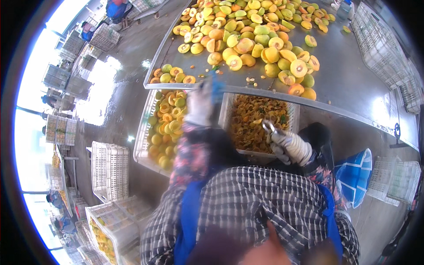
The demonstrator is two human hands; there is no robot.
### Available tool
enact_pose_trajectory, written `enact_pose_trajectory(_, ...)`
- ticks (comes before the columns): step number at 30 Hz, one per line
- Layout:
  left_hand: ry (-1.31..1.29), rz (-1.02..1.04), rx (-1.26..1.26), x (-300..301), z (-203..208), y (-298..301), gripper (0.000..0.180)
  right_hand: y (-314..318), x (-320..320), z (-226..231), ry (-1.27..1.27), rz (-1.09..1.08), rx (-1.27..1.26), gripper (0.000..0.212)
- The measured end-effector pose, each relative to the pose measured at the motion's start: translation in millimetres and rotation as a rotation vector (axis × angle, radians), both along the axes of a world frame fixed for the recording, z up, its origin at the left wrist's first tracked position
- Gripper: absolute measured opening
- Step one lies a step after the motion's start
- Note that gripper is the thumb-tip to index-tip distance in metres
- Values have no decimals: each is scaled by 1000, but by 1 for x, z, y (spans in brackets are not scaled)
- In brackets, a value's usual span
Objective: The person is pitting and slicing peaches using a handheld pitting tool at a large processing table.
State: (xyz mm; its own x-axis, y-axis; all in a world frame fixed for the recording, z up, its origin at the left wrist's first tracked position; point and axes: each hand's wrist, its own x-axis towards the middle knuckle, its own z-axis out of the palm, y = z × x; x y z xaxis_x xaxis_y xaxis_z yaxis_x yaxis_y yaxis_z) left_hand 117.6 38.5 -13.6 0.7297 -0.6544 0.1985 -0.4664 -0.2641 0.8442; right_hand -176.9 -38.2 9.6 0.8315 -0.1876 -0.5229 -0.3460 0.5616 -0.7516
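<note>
My left hand point(199, 105), in a whitish glove, is at the table's near edge above a crate of yellow peach halves point(170, 119). Motion smears its fingers, and a blurred blue patch point(216, 87) shows beside them; what that is I cannot make out. My right hand point(292, 146), in a pale glove, is closed around a metal tool with a loop-shaped end point(269, 126). It is over the near right side of a crate of brown-orange pits and scraps point(256, 119). A heap of cut peaches point(247, 39) covers much of the metal table point(335, 62).
Loose pits point(251, 80) are scattered near the table edge. A blue bin point(355, 176) stands at my right by white crates point(393, 179). On my left are an upright white crate point(110, 170) and a stack holding fruit point(119, 216). Several people work among crates farther left.
</note>
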Motion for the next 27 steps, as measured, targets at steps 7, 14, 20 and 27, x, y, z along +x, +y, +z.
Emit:
enact_pose_trajectory(7,-745,236,679,123,-16,66,63,2,-17,-70,152,258,-803,28)
enact_pose_trajectory(14,-543,-306,351,48,5,-98,58,0,4,-54,184,408,-996,39)
enact_pose_trajectory(20,-312,-271,695,28,1,-140,65,2,-10,-68,139,334,-951,39)
enact_pose_trajectory(27,961,-504,-422,-24,7,-101,34,2,0,-29,-104,-93,-796,31)
